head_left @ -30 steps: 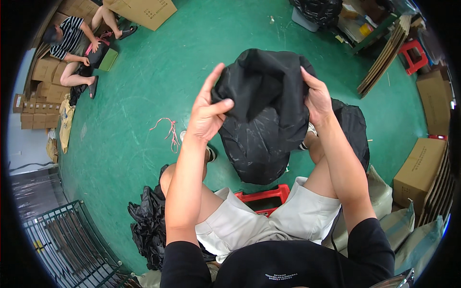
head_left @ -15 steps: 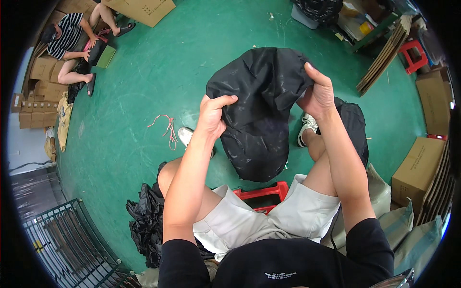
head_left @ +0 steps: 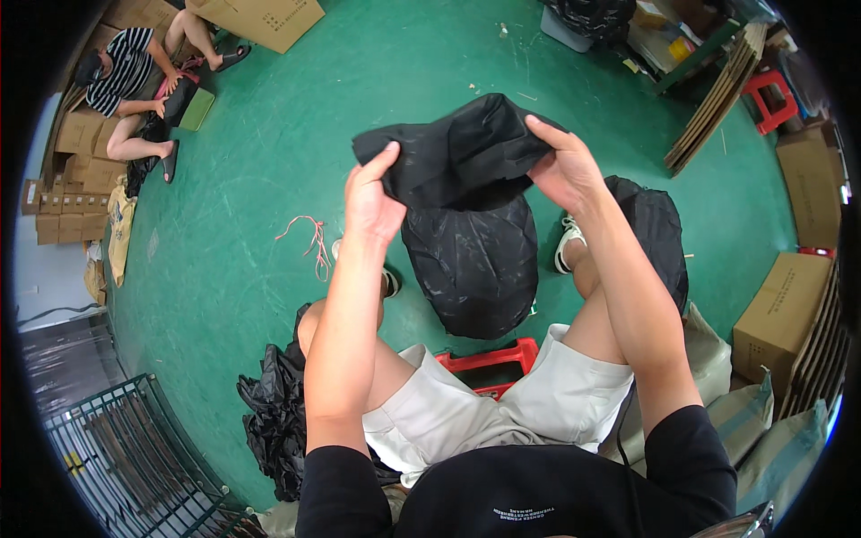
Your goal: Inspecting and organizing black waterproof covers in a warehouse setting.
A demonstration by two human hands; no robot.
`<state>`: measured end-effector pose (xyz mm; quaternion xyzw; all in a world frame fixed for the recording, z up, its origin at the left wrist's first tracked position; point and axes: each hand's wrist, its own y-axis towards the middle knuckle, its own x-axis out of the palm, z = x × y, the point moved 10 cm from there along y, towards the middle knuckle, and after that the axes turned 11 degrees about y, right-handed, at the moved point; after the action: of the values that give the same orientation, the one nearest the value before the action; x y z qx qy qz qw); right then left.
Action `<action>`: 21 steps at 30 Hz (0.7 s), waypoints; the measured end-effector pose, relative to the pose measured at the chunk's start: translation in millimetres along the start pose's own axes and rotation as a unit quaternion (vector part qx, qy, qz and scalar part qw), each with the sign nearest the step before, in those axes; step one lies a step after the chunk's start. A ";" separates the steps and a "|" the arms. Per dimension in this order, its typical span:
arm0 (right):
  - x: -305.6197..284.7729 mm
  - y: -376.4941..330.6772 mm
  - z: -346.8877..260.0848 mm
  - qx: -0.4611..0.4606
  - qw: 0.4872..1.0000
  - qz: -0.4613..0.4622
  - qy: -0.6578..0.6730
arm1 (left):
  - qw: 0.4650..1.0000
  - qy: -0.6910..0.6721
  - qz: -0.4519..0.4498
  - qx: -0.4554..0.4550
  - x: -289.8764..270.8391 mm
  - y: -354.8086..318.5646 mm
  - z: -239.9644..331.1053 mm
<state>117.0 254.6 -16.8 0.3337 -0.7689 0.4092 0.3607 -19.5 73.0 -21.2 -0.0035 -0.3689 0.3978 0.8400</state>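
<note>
A piece of thin black fabric, perhaps a cover [head_left: 457, 148], is stretched between my two hands in front of my knees. My left hand [head_left: 375, 197] pinches its left end, thumb on top. At the other end, my right hand [head_left: 567, 169] grips the edge with the thumb laid over it. Directly below is a rounded black bundle [head_left: 473, 269] with a wrinkled, shiny surface, on the floor between my feet. The fabric overlaps its far end; whether the two are joined I cannot tell.
Another black bundle [head_left: 653, 229] lies beside my right foot, and crumpled black fabric [head_left: 273, 421] by my left leg. Pink string [head_left: 318, 247] is on the green floor. A red stool [head_left: 489, 360] shows beneath me. Cartons [head_left: 782, 300] and sacks stand right; a person [head_left: 134, 76] sits far left.
Both hands have shifted left, and the fabric between them has gone from hanging widely over the bundle to a shorter, folded shape. More of the bundle's far part is now separate from it.
</note>
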 end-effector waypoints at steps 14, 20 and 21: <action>29.7 55.5 -31.1 -0.145 0.979 -0.105 0.099 | 0.974 -0.067 -0.034 0.215 40.1 42.3 60.6; -99.4 91.9 25.3 -0.106 0.968 0.205 -0.095 | 0.922 0.160 0.346 0.062 -98.7 61.9 -46.1; -124.6 97.5 41.1 -0.089 0.961 0.230 -0.126 | 0.895 0.222 0.381 0.068 -128.3 61.2 -57.6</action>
<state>91.0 289.1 -174.5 0.1632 -0.8975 0.3655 0.1853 -77.2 45.3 -160.6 -0.1755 -0.1150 0.7005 0.6822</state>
